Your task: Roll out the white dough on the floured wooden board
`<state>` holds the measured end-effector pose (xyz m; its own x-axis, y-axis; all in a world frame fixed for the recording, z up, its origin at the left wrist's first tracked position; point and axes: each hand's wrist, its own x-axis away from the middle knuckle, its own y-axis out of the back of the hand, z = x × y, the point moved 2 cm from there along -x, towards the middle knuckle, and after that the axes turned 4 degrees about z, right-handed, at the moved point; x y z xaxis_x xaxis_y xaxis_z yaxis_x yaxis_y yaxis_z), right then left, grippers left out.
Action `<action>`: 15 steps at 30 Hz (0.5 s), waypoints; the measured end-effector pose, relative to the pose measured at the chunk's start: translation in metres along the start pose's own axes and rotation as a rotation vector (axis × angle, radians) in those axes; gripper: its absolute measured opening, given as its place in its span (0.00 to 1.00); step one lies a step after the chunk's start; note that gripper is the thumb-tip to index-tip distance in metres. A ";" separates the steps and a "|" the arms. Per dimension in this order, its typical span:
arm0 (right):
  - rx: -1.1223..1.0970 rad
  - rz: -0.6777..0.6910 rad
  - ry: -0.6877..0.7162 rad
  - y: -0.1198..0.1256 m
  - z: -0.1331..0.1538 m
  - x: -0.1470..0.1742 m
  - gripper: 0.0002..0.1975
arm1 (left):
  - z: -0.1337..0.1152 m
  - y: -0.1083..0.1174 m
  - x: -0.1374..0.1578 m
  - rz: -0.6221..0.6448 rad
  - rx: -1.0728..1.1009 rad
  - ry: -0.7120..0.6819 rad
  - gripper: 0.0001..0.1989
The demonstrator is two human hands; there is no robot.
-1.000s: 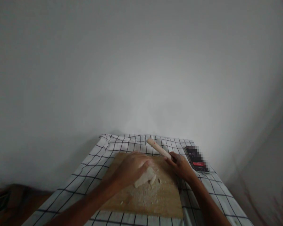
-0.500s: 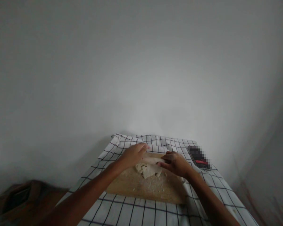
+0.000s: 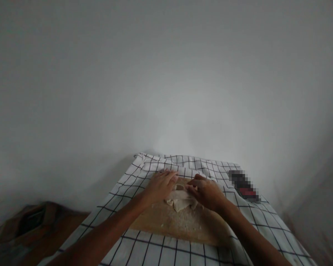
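Note:
On the wooden board point(image 3: 166, 223) lies a piece of pale, ragged-edged dough point(image 3: 180, 204). Across its far part runs a pale, rod-like rolling pin point(image 3: 181, 194), its ends hidden by my hands. My left hand point(image 3: 161, 183) rests over the pin's left end, fingers stretched forward and flat. At the other end, my right hand point(image 3: 205, 190) has its fingers curled around the pin, thumb pointing inward. Just beyond the pin, a pale curved edge shows between the hands; I cannot tell whether it is dough. Crumbs and flour dust the near part of the board.
A white cloth with dark grid lines point(image 3: 155, 249) covers the table under the board. Towards the far right corner lies a dark, partly blurred-out flat item with a red patch point(image 3: 248, 192). A pale wall stands behind. Brown furniture point(image 3: 30, 221) is low on the left.
My left hand has flattened, its fingers reaching further forward over the pin. The pin sits slightly nearer me over the dough. The whole view has shifted a little.

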<state>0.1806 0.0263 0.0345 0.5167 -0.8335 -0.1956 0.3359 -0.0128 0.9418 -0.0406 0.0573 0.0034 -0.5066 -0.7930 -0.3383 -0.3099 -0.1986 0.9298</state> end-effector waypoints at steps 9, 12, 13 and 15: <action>-0.050 0.064 -0.043 -0.016 -0.032 -0.027 0.23 | 0.010 0.000 -0.020 0.031 -0.017 -0.148 0.19; -0.048 0.054 -0.034 -0.020 -0.033 -0.024 0.21 | 0.008 -0.002 -0.017 0.039 0.026 -0.120 0.19; -0.024 0.036 -0.028 -0.021 -0.032 -0.021 0.20 | 0.006 -0.002 -0.016 0.049 0.045 -0.101 0.20; 0.039 -0.011 -0.012 -0.022 -0.027 -0.011 0.19 | 0.002 -0.002 -0.013 0.056 0.087 -0.043 0.21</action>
<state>0.1884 0.0505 0.0088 0.5036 -0.8398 -0.2028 0.3103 -0.0433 0.9497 -0.0352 0.0688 0.0059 -0.5583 -0.7757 -0.2943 -0.3480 -0.1030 0.9318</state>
